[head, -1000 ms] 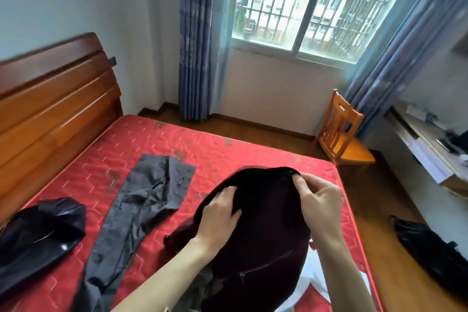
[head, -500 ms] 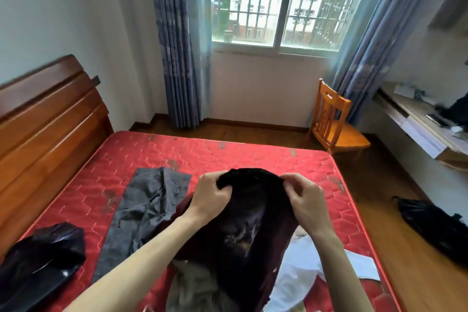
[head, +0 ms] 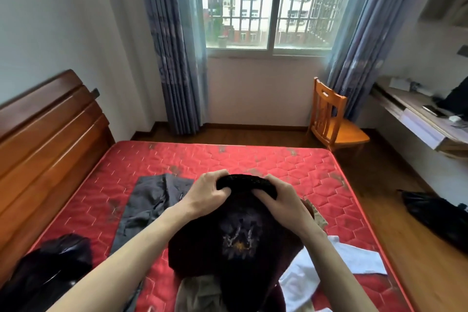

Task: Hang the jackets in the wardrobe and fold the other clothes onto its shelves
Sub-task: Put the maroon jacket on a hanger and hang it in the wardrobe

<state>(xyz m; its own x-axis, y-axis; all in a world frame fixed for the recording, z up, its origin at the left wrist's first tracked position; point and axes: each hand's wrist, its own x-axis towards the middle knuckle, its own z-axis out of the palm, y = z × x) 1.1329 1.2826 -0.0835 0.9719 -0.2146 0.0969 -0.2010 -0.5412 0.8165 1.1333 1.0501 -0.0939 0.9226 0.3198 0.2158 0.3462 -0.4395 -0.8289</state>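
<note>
Both hands, the left hand (head: 205, 194) and the right hand (head: 278, 197), are gripping with curled fingers the top edge of a dark maroon garment (head: 238, 243) near the red mattress's (head: 253, 159) near edge, now bunched closer together than a moment ago, risking an uneven, creased fold.

Wooden chair (head: 334, 119) stands beside the red mattress (head: 253, 162).
</note>
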